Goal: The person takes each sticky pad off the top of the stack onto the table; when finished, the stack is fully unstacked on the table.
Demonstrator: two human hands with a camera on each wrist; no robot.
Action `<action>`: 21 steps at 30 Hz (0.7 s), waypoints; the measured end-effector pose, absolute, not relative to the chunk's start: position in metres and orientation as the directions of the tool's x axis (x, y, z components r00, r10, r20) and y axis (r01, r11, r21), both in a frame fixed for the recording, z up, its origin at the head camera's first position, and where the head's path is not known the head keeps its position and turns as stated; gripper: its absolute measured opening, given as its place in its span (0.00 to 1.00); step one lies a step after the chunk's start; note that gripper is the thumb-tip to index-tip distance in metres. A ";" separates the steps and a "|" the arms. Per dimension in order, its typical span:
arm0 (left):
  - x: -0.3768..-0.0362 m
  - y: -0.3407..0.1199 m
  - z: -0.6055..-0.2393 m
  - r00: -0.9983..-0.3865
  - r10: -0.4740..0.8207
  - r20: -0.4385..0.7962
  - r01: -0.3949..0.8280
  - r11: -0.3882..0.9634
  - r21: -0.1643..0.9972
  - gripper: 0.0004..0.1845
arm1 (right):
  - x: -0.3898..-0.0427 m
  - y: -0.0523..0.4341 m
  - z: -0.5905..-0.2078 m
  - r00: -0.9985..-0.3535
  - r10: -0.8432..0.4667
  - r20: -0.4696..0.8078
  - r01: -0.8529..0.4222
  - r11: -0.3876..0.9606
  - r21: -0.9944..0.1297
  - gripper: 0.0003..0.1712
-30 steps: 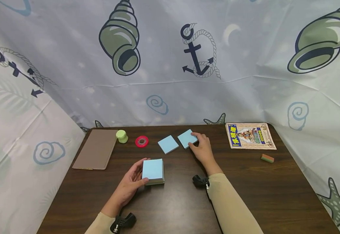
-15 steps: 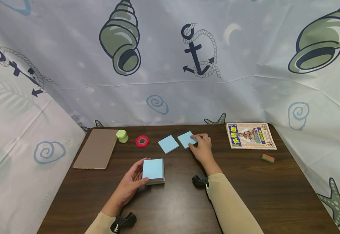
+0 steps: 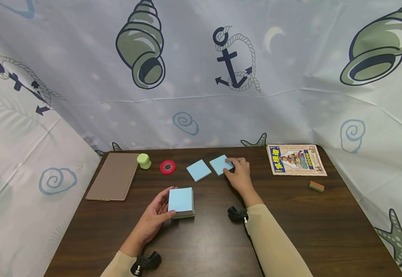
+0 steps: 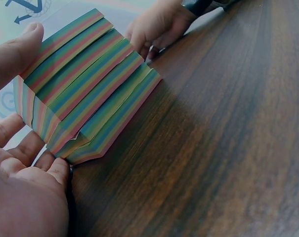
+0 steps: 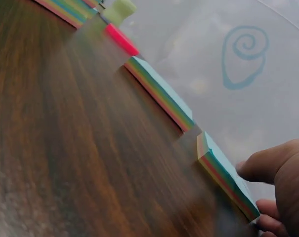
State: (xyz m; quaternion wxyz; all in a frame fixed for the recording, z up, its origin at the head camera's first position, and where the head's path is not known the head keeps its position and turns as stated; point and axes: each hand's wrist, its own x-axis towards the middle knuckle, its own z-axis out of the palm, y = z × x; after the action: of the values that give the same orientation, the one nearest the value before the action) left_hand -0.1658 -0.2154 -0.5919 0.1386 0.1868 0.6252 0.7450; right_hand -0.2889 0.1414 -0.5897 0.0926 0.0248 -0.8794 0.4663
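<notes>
The left hand [image 3: 154,217] grips a square stack of pale-blue-topped paper note pads [image 3: 180,200] by its left side, thumb at the near left corner; in the left wrist view, the edges show stripes of pink, yellow, green and blue. The stack is near the middle of the dark wood-grain tabletop [image 3: 204,242]; whether its underside touches the wood, I cannot tell. Farther back, the right hand [image 3: 239,175] pinches a single pale-blue-topped square pad [image 3: 219,165] at its right side between thumb and fingers. Just left of it, not touching, lies a second pale-blue-topped square pad [image 3: 199,170].

Leftward along the back come a round red ring [image 3: 167,172], a lime-green cylindrical piece [image 3: 144,161] and a flat grey-brown rectangular notebook [image 3: 112,177]. At the back right lies a colourful printed booklet [image 3: 297,160], with a small orange-and-green block [image 3: 316,187] nearer the person.
</notes>
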 end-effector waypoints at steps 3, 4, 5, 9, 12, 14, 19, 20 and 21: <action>-0.165 -0.216 -0.592 -0.893 0.440 0.096 0.024 -0.166 0.986 0.47 | -0.289 0.142 -0.587 -0.975 0.062 0.215 -0.157 0.497 -0.854 0.24; -0.165 -0.216 -0.592 -0.893 0.441 0.095 0.025 -0.162 0.987 0.47 | -0.289 0.143 -0.586 -0.972 0.068 0.226 -0.167 0.477 -0.863 0.24; -0.165 -0.216 -0.593 -0.892 0.442 0.097 0.028 -0.160 0.987 0.47 | -0.289 0.143 -0.585 -0.968 0.075 0.238 -0.179 0.458 -0.871 0.23; -0.165 -0.218 -0.593 -0.891 0.443 0.096 0.028 -0.158 0.987 0.48 | -0.287 0.142 -0.579 -0.955 0.093 0.282 -0.220 0.417 -0.882 0.21; -0.165 -0.218 -0.593 -0.893 0.442 0.088 0.014 -0.167 0.986 0.49 | -0.285 0.140 -0.571 -0.942 0.093 0.321 -0.257 0.415 -0.873 0.20; -0.165 -0.217 -0.592 -0.892 0.444 0.084 0.005 -0.175 0.985 0.50 | -0.282 0.137 -0.564 -0.932 0.087 0.351 -0.286 0.417 -0.863 0.19; -0.165 -0.216 -0.592 -0.892 0.445 0.078 -0.002 -0.177 0.984 0.52 | -0.274 0.129 -0.541 -0.924 0.042 0.381 -0.324 0.446 -0.834 0.17; -0.166 -0.216 -0.592 -0.893 0.444 0.074 -0.005 -0.174 0.985 0.52 | -0.272 0.127 -0.536 -0.926 0.022 0.377 -0.326 0.459 -0.827 0.17; -0.166 -0.216 -0.592 -0.892 0.445 0.076 -0.003 -0.173 0.985 0.52 | -0.270 0.125 -0.531 -0.928 -0.002 0.374 -0.331 0.468 -0.820 0.18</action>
State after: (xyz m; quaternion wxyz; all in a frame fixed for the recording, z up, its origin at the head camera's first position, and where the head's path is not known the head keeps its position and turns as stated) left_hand -0.1660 -0.2157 -0.5923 0.1503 0.1768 0.6252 0.7452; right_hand -0.2702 0.1252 -0.5305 0.1627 0.0989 -0.8410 0.5064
